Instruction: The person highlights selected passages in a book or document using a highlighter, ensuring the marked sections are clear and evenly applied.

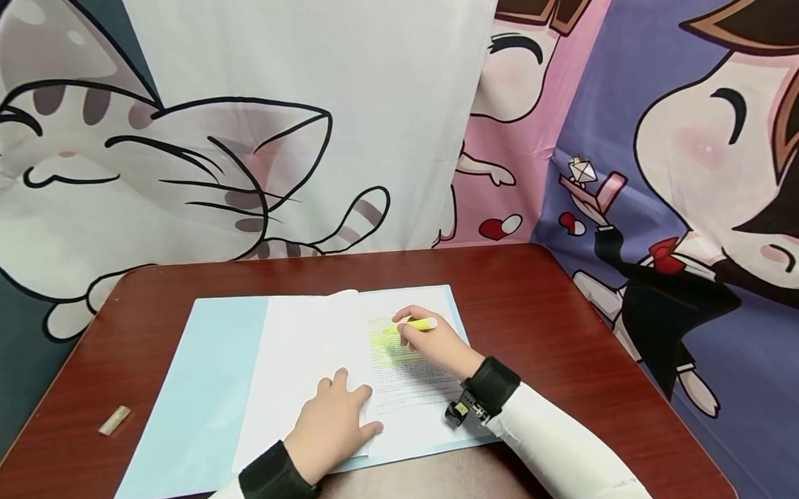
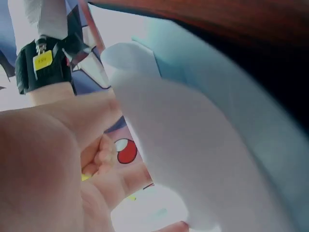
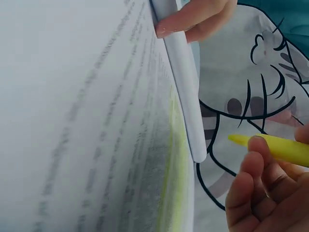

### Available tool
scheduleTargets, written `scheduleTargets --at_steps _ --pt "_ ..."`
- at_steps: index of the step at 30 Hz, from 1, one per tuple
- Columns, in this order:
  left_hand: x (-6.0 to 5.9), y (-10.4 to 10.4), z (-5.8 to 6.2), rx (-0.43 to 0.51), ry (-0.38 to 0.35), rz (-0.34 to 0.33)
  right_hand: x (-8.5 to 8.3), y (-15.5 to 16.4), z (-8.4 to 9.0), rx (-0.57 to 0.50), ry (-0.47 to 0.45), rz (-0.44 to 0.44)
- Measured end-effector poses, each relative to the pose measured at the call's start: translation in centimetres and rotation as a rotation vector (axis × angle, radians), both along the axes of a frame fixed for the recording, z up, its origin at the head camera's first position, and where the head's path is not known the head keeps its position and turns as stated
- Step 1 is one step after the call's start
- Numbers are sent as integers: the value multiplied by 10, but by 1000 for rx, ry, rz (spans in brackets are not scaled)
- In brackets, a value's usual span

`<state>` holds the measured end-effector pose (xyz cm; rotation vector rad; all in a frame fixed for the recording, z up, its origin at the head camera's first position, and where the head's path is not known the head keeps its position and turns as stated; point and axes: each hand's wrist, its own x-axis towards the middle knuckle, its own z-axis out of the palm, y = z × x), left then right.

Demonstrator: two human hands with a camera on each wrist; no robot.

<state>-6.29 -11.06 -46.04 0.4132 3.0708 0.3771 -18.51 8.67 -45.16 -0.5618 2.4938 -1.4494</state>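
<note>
An open booklet (image 1: 324, 355) with white pages and a light blue cover lies on the dark red table (image 1: 547, 310). My right hand (image 1: 429, 340) pinches a yellow highlighter (image 1: 415, 324) over the right page, where several printed lines are marked yellow (image 1: 384, 343). In the right wrist view the highlighter (image 3: 275, 147) points left toward the page (image 3: 96, 121). My left hand (image 1: 336, 420) lies flat on the pages near the spine and presses them down. In the left wrist view the palm (image 2: 43, 169) fills the left side, with a curved white page (image 2: 193, 159) beside it.
A small tan eraser-like block (image 1: 115, 420) lies near the table's left edge. Cartoon-printed cloths hang right behind the table: a cat (image 1: 139, 163) at the left, figures (image 1: 701, 195) at the right. The table's right half is bare wood.
</note>
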Motion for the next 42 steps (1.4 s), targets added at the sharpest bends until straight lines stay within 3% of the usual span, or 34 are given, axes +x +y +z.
scheduleTargets --at_steps 5,11,23,30,42 --pt "-4 3 -2 24 -44 38 1 6 -8 21 17 35" --pt "-6 6 -4 9 -38 44 4 9 -13 6 8 108" --pt "-8 10 -10 -15 -46 50 2 3 -27 29 -63 129" --pt "-9 9 -7 -27 -20 44 -3 0 -27 14 -120 140" --pt "-9 10 -8 -34 -28 48 -3 -3 -26 41 -117 175"
